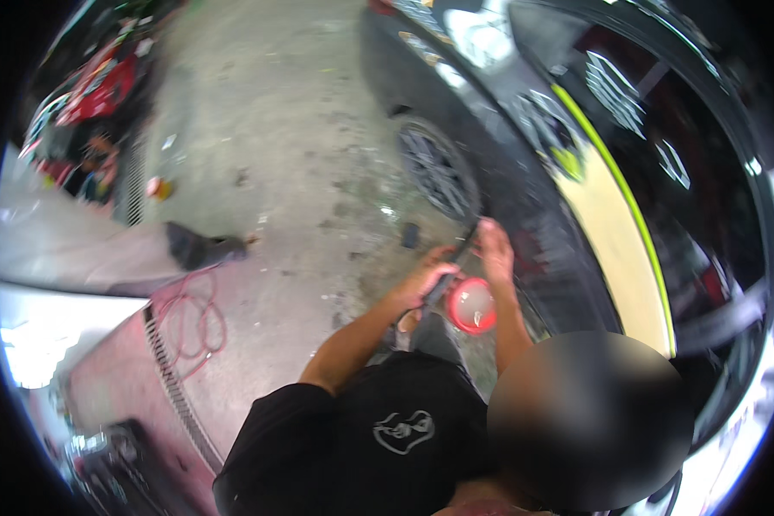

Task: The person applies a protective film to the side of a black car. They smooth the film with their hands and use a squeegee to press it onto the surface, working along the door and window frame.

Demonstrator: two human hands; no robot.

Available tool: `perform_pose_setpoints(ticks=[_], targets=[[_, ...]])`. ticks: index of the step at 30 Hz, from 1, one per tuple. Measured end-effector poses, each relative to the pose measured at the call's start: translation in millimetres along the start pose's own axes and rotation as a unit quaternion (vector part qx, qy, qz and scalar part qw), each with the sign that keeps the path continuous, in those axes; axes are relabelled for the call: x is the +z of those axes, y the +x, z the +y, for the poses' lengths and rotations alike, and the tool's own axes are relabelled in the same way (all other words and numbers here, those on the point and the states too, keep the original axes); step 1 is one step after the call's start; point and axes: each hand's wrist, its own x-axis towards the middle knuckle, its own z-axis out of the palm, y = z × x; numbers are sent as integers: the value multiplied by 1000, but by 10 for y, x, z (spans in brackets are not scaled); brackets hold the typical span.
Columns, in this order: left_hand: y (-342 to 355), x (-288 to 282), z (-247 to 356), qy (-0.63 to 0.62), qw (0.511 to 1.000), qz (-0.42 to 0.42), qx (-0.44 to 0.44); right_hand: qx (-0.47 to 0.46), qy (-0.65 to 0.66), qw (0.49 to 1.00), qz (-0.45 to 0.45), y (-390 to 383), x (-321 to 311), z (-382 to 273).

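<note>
My left hand (432,277) is closed round a long, narrow dark strip-like object (439,290), held at a slant in front of my body. Its exact kind is too blurred to make out. At the strip's far end, my right hand (494,250) has its fingers closed against it. Just below my hands stands a round red bucket (473,329) with pale, cloudy contents. To the right is a dark car, whose wheel (439,168) lies just beyond my hands. A pale beige panel (617,245) with a yellow-green edge runs along the car.
A small dark rectangular piece (410,235) lies on the stained concrete floor. Further left are a red-and-yellow container (158,188), a coiled red hose (219,331) and a floor drain grate (179,391). A grey shape resembling a trouser leg (86,232) ends in a dark shoe (202,248).
</note>
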Motion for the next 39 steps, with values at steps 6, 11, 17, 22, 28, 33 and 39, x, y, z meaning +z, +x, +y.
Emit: perform_pose_setpoints(ticks=[6,11,17,22,28,33,39], targets=[[-314,299,-375,-149,983,-103,4,-97,-213,972,-1,-371,-440,-98],[-289,963,-734,-126,981,-148,-24,-65,-284,956,37,-769,-1212,38],[105,1799,-1743,-133,981,-106,-92,24,-294,955,23,-1114,-2350,465],[500,2303,-2934,-167,971,-86,-147,75,-319,945,19,-1262,-3315,1326],[808,2221,-4296,-222,965,37,-135,266,-155,948,-74,-1284,-3919,2673],[951,1466,-4967,-275,930,183,-159,302,-181,921,-165,-1122,-3789,3699],[1655,546,-5258,-287,919,263,-62,120,-371,874,-289,-352,-2962,4969]])
